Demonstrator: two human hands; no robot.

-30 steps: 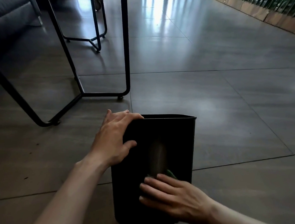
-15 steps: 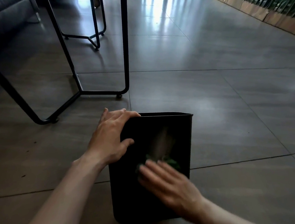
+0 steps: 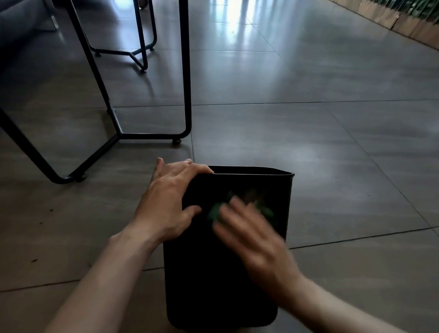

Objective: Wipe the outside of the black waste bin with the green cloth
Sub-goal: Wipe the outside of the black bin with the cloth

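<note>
Left hand [image 3: 169,202] grips the top-left corner of the black waste bin [image 3: 204,281], fingers curled over the rim, thumb on the near wall. Right hand [image 3: 254,240] is motion-blurred, fingers fairly straight, pressing the green cloth [image 3: 215,211] flat vs. the bin's near wall, just right of the left thumb; cloth mostly hidden under the fingers. Bin sits on the tiled floor [image 3: 345,155] btw. both forearms. Black metal table legs [image 3: 185,63] stand beyond the left hand.
</note>
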